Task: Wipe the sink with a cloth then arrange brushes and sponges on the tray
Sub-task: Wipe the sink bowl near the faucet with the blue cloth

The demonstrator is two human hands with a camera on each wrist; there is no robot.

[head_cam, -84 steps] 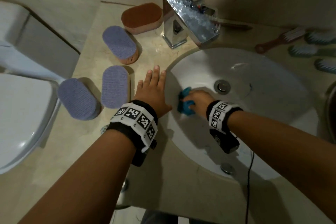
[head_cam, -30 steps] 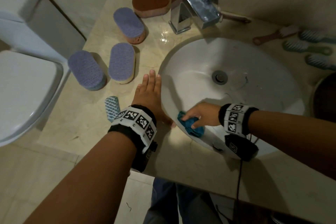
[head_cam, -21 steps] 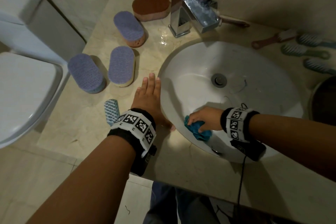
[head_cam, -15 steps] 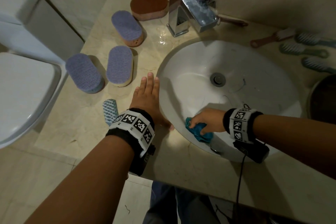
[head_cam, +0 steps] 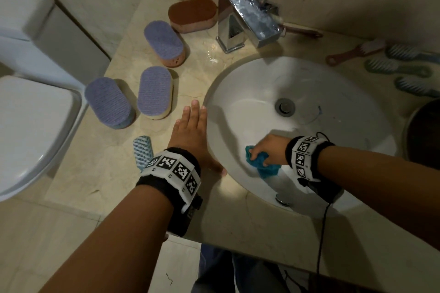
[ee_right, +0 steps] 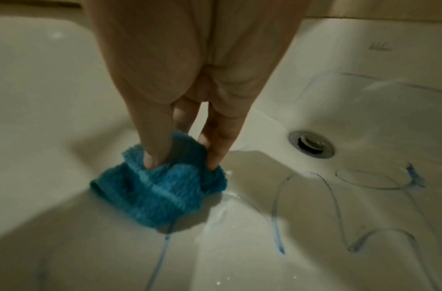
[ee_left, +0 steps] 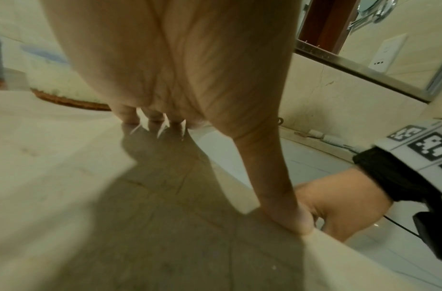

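Note:
My right hand [head_cam: 267, 150] [ee_right: 185, 157] grips a bunched blue cloth [head_cam: 262, 164] [ee_right: 160, 189] and presses it on the near left wall of the white sink [head_cam: 321, 83] [ee_right: 339, 69]. Blue marker lines [ee_right: 277, 216] streak the basin around the cloth. My left hand [head_cam: 192, 133] [ee_left: 165, 122] lies flat with straight fingers on the beige counter [head_cam: 100, 169] at the sink's left rim, its thumb [ee_left: 284, 212] at the edge. Three purple sponges [head_cam: 154, 91] and an orange sponge [head_cam: 192, 14] lie on the counter to the left. Several brushes [head_cam: 397, 69] lie at the far right.
A chrome tap [head_cam: 247, 14] stands behind the sink, with the drain [head_cam: 285, 106] in the basin's middle. A small light-blue brush [head_cam: 142, 150] lies by my left wrist. A white toilet [head_cam: 31, 112] is at the left. A dark round object [head_cam: 423, 133] sits at the right edge.
My right hand has kept rubbing the cloth along the sink's near left wall, shifting it slightly right and back. The left hand stays flat on the counter.

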